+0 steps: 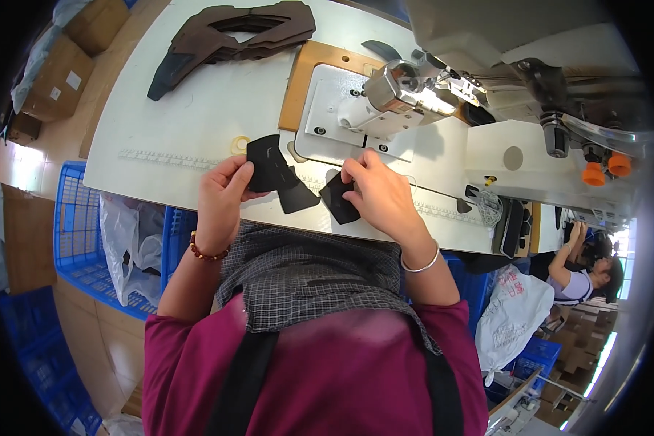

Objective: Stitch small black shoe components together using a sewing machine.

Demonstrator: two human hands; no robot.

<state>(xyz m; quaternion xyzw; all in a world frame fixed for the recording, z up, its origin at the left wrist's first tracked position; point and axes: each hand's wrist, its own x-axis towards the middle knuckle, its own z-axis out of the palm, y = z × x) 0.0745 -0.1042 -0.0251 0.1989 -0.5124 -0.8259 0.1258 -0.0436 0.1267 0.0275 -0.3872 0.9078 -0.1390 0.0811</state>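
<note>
White tabletop [160, 123]; black panel [263, 173] in left hand [221, 195], short pale marks.

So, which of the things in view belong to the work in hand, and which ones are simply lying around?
Seemingly in the work:
black pieces, held
sewing machine, just beyond them

Apparently just lying around:
stacked brown pieces, untouched
yellow ring
blue basket
white bag
cardboard box

Pale-marked angular black piece [270, 166], tilted, beside a partly covered black panel [338, 201]
</note>
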